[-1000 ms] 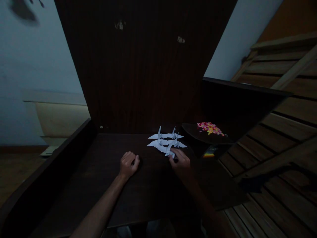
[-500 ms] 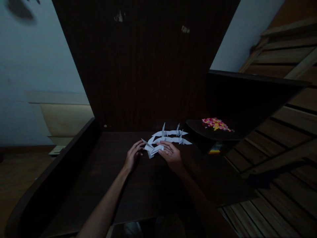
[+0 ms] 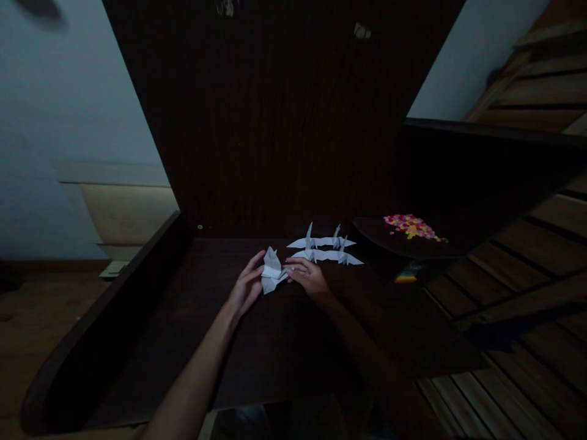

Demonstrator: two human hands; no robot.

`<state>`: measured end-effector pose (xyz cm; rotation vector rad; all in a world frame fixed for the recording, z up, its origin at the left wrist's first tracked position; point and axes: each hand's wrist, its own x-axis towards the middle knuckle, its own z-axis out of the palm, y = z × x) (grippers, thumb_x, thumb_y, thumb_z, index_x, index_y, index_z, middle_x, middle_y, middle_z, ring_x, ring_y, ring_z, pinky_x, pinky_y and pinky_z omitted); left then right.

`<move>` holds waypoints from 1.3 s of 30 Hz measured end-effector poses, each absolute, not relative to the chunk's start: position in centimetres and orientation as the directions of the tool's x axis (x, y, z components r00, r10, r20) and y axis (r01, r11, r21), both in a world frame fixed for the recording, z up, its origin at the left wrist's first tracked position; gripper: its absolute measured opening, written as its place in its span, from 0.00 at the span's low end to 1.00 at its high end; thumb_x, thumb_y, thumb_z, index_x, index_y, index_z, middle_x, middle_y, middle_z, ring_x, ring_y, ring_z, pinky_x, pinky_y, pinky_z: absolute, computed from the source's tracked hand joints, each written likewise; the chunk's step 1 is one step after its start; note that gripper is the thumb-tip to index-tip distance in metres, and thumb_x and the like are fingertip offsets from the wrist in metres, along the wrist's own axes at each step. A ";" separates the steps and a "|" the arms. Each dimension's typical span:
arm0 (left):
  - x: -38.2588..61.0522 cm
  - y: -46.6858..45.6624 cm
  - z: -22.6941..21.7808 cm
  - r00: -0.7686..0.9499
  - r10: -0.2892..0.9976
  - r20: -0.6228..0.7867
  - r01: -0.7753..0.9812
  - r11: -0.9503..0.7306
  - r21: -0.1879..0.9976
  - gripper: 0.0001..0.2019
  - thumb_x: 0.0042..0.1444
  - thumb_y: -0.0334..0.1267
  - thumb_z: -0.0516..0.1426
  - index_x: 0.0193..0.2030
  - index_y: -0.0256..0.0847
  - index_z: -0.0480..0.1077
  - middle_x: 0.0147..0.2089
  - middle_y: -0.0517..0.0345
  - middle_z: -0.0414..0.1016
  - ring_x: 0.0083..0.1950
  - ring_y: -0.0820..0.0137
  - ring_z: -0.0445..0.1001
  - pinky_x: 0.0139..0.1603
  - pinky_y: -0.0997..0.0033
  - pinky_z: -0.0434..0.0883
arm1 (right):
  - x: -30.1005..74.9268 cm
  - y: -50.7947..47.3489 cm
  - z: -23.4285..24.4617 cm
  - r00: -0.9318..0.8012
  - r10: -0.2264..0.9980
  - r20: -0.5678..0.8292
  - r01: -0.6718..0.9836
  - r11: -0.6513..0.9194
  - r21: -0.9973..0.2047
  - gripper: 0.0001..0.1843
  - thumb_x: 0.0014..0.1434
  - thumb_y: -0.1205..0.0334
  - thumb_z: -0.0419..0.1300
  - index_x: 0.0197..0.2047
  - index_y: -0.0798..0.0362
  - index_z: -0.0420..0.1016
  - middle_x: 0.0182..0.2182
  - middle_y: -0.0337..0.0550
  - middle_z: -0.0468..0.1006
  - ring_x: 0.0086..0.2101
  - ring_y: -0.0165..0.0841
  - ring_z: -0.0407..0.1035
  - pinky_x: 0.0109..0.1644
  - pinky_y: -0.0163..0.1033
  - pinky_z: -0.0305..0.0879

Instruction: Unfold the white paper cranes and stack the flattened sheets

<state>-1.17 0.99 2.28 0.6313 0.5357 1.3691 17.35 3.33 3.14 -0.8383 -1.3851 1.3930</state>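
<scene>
Low over the dark tabletop, a white folded paper crane [image 3: 271, 272] is between my two hands. My left hand [image 3: 244, 288] grips it from the left, thumb and fingertips at its edge. From the right, my right hand [image 3: 310, 278] pinches one of its narrow points, with the fingers curled. Just behind that hand stand several more white paper cranes in two rows, a back row [image 3: 323, 242] and a front row [image 3: 328, 255], their wings spread sideways and their thin points upright.
A small dark corner shelf [image 3: 367, 235] at the right bears a heap of pink, red and yellow bits [image 3: 413, 227]. A tall dark panel [image 3: 275, 134] rises behind the tabletop [image 3: 270, 348]. A raised side board [image 3: 110, 318] borders the left. Wooden slats [image 3: 527, 275] lie at the right.
The paper crane in my hands has turned, and its wings now point away and toward me. It is farther from the rows of cranes. The view has shifted slightly.
</scene>
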 end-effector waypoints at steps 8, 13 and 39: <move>-1.6 1.3 1.6 0.164 0.986 -0.016 -0.767 0.138 0.627 0.26 0.51 0.28 0.60 0.58 0.40 0.65 0.48 0.52 0.77 0.48 0.66 0.75 0.60 0.61 0.63 | 17.5 4.4 3.0 -0.391 0.908 0.151 -0.099 0.122 -0.988 0.21 0.50 0.53 0.66 0.44 0.53 0.72 0.34 0.45 0.80 0.30 0.32 0.75 0.35 0.39 0.71; -1.9 1.4 1.4 0.191 0.982 -0.007 -0.753 0.151 0.640 0.27 0.50 0.29 0.61 0.59 0.41 0.65 0.49 0.53 0.76 0.49 0.67 0.75 0.57 0.66 0.66 | 18.2 4.8 3.1 -0.512 0.849 0.128 -0.069 0.108 -0.992 0.22 0.50 0.54 0.66 0.46 0.55 0.71 0.37 0.47 0.80 0.33 0.33 0.75 0.42 0.42 0.70; -1.9 1.0 2.5 0.183 0.974 -0.136 -0.665 0.225 0.712 0.26 0.49 0.30 0.62 0.56 0.39 0.66 0.39 0.54 0.77 0.35 0.69 0.76 0.38 0.72 0.72 | 18.6 4.5 1.4 -0.615 0.789 -0.013 -0.236 -0.200 -0.951 0.19 0.45 0.60 0.70 0.39 0.56 0.71 0.32 0.46 0.81 0.31 0.33 0.75 0.40 0.40 0.69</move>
